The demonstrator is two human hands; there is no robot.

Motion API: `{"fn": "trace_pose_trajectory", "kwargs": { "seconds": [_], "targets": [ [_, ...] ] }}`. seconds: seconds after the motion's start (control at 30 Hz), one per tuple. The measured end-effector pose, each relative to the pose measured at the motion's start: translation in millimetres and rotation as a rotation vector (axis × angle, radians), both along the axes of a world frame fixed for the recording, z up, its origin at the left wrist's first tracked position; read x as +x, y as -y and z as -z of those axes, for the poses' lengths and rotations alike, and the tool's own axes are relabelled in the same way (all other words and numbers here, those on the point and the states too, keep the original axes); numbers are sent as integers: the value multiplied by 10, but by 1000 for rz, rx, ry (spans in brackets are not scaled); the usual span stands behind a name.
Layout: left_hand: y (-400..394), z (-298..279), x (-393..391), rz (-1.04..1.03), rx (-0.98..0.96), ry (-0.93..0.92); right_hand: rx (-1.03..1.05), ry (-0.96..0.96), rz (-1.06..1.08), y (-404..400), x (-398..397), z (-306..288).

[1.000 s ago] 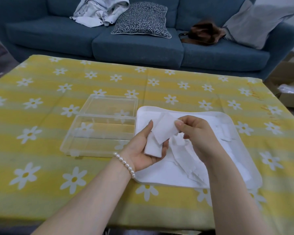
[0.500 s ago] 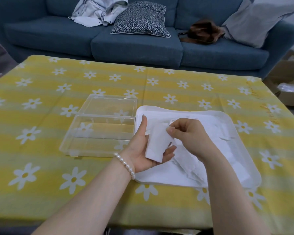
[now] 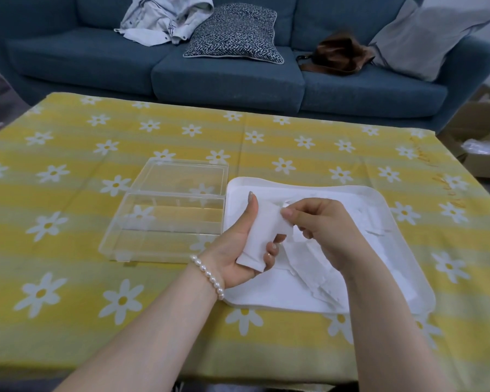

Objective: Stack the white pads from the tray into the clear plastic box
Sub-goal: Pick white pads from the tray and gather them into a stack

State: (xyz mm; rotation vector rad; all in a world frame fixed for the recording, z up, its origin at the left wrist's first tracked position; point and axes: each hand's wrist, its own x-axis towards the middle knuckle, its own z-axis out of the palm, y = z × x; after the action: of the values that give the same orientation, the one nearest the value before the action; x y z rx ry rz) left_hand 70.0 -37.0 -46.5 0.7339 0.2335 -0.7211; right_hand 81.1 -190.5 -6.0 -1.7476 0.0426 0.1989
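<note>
My right hand point(image 3: 320, 224) has pressed another pad onto the white pads point(image 3: 262, 239) gripped in my left hand point(image 3: 245, 244), above the tray point(image 3: 385, 199); the clear plastic box point(image 3: 164, 219) waits empty.

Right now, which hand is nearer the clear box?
Left. The left hand, gripping a small stack of pads, sits just past the clear box's right edge. The right hand, pinching the stack's top, is farther right over the tray.
</note>
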Motion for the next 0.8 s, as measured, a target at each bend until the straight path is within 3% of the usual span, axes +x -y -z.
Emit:
{"fn": "trace_pose_trajectory", "kwargs": {
  "seconds": [0.23, 0.37, 0.4, 0.53, 0.8],
  "targets": [
    [-27, 4, 8, -5, -114, -19, 237, 24, 331, 41, 57, 18],
    [-43, 8, 23, -60, -197, -58, 544, -4, 282, 69, 46, -26],
    [-42, 7, 23, -68, -211, -68, 539, -1, 229, 68, 36, -34],
    [-37, 18, 27, -63, -140, -49, 204, 47, 26, -30, -32, -39],
    [-36, 9, 32, -14, -117, 5, 77, 88, 21, -107, -46, -10]
  ]
}}
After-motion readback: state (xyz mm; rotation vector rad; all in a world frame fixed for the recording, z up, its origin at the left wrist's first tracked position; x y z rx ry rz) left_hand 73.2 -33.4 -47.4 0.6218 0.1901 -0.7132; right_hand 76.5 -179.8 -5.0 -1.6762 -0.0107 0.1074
